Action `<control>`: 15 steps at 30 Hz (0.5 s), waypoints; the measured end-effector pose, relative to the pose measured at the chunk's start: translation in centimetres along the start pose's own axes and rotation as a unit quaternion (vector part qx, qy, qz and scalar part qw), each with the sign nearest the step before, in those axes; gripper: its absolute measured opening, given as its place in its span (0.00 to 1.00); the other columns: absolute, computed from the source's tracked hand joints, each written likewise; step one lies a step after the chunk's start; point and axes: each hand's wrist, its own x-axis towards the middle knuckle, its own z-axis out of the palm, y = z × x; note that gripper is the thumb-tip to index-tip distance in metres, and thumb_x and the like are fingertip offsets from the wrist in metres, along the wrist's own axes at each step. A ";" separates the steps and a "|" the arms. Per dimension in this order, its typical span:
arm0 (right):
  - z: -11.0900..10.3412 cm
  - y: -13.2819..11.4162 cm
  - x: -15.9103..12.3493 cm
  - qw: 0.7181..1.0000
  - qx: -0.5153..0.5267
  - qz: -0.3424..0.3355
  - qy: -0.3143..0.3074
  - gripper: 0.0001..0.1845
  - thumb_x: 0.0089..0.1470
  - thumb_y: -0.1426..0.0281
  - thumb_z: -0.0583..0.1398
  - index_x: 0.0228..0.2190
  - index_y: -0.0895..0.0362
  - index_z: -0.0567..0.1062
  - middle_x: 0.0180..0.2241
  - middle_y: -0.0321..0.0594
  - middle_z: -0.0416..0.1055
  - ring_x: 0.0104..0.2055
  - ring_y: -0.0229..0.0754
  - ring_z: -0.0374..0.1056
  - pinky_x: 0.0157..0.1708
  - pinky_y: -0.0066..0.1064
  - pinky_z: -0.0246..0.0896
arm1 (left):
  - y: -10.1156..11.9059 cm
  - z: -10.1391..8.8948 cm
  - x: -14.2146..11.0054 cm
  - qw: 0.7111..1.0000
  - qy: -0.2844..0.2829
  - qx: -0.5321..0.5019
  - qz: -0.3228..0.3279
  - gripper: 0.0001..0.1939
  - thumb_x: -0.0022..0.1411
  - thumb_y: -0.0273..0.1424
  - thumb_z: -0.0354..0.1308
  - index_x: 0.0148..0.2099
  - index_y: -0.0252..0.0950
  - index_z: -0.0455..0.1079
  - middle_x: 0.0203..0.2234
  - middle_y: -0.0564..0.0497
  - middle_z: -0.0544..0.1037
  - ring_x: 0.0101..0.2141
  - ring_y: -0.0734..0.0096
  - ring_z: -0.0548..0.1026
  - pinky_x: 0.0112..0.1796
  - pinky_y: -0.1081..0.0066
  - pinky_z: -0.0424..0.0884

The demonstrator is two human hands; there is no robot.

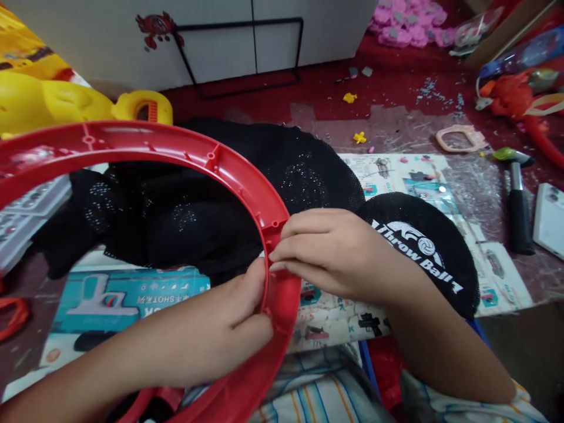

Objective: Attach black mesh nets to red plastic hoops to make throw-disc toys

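Note:
A large red plastic ring (252, 187), its hollow ribbed side facing me, is tilted above the table. My left hand (229, 329) is closed around the ring's inner edge, with the thumb up near the rim. Inside the channel, my right hand (330, 252) has its fingers bunched and pressed against the same stretch of the ring. Whether a small part sits under those fingertips is hidden. Behind the ring lies black mesh fabric (308, 167). To the right of my right hand is a round black mesh piece (458, 258) printed "Throw Ball".
Printed cardboard (176, 288) covers part of the red table. A yellow plastic toy (57, 103) and a clear parts box (33, 217) are on the left. A small hammer (520, 205) and a white box (550, 217) lie right. Pink pieces (409, 23) are piled behind.

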 end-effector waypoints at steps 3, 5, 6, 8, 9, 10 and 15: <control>-0.2 0.0 0.1 0.999 0.015 0.018 -0.049 0.11 0.58 0.74 0.54 0.31 0.62 0.76 0.31 0.42 0.72 0.35 0.38 0.67 0.37 0.30 0.62 | 0.3 0.9 -0.3 0.999 -0.017 -0.017 -0.029 0.22 0.63 0.30 0.48 0.59 0.43 0.58 0.50 0.47 0.71 0.47 0.58 0.71 0.47 0.65 0.69; -0.3 0.1 0.2 0.997 0.011 0.017 -0.074 0.10 0.57 0.75 0.55 0.31 0.62 0.77 0.32 0.43 0.72 0.36 0.39 0.66 0.38 0.30 0.61 | 0.3 1.9 -0.3 0.998 0.006 -0.059 -0.025 0.22 0.64 0.29 0.46 0.60 0.43 0.54 0.52 0.47 0.69 0.51 0.59 0.69 0.50 0.63 0.66; -0.3 0.2 0.2 0.997 0.008 0.015 -0.080 0.10 0.57 0.75 0.55 0.31 0.62 0.77 0.32 0.43 0.72 0.36 0.39 0.66 0.38 0.31 0.61 | 0.3 2.4 -0.3 0.995 0.033 -0.090 -0.013 0.25 0.64 0.29 0.46 0.62 0.43 0.50 0.55 0.46 0.66 0.54 0.59 0.66 0.53 0.62 0.64; -0.2 0.3 0.2 0.997 0.004 0.010 -0.075 0.10 0.57 0.74 0.56 0.31 0.61 0.77 0.33 0.42 0.72 0.35 0.38 0.65 0.38 0.30 0.60 | 0.2 3.4 -0.2 0.982 0.088 -0.167 0.011 0.30 0.64 0.29 0.47 0.65 0.42 0.41 0.60 0.44 0.60 0.59 0.60 0.60 0.56 0.62 0.60; -0.2 0.3 0.2 0.998 0.005 0.008 -0.067 0.10 0.58 0.74 0.55 0.31 0.61 0.77 0.33 0.42 0.72 0.34 0.37 0.64 0.38 0.30 0.59 | 0.2 3.7 -0.1 0.972 0.110 -0.208 0.014 0.32 0.63 0.29 0.49 0.65 0.41 0.39 0.61 0.43 0.58 0.60 0.61 0.58 0.56 0.62 0.61; -0.1 0.3 0.3 0.998 0.005 0.005 -0.059 0.10 0.58 0.73 0.55 0.31 0.61 0.77 0.33 0.41 0.72 0.33 0.37 0.64 0.37 0.30 0.59 | 0.2 3.9 -0.1 0.960 0.124 -0.249 0.010 0.34 0.61 0.28 0.51 0.65 0.41 0.40 0.61 0.43 0.57 0.60 0.61 0.58 0.55 0.64 0.62; 0.2 -0.1 0.3 0.997 0.000 0.008 -0.071 0.11 0.58 0.75 0.54 0.28 0.59 0.75 0.31 0.38 0.71 0.32 0.36 0.64 0.34 0.29 0.58 | 0.8 3.4 0.7 0.920 0.157 -0.358 -0.033 0.30 0.61 0.30 0.54 0.61 0.41 0.46 0.48 0.44 0.73 0.43 0.64 0.76 0.36 0.71 0.74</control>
